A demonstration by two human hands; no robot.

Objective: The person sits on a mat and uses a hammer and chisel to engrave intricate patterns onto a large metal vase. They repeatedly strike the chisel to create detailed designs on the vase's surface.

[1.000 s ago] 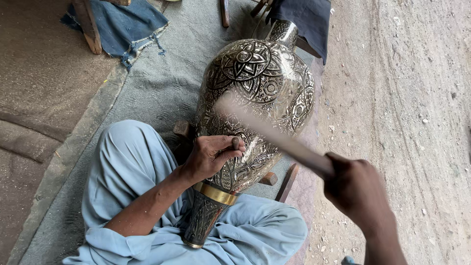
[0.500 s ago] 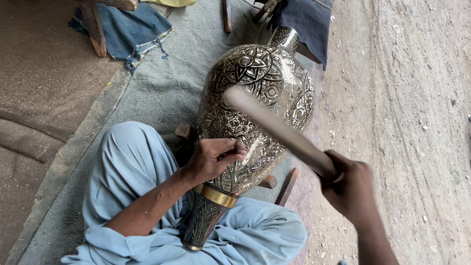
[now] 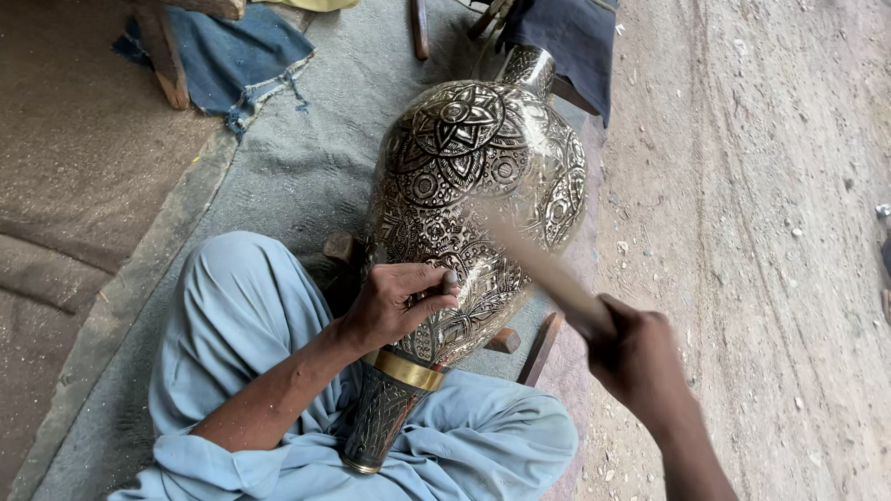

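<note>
Your left hand [image 3: 394, 301] rests on the flank of the large engraved metal vase [image 3: 473, 176], its fingers [image 3: 429, 278] pinched narrowly around a small tool whose tip meets the patterned surface; the tool itself is mostly hidden. Your right hand [image 3: 636, 353] is closed around the handle of a wooden mallet [image 3: 538, 264], which is blurred and angled up across the vase's lower belly. The vase lies tilted on the grey mat [image 3: 278, 176], its neck with the brass band [image 3: 406, 369] pointing toward your lap, between your legs in light blue trousers [image 3: 232, 306]. Small wooden blocks [image 3: 506, 340] sit under and beside the vase's body. A blue cloth [image 3: 232, 51] lies on the mat well apart, beyond the vase's far end.
</note>
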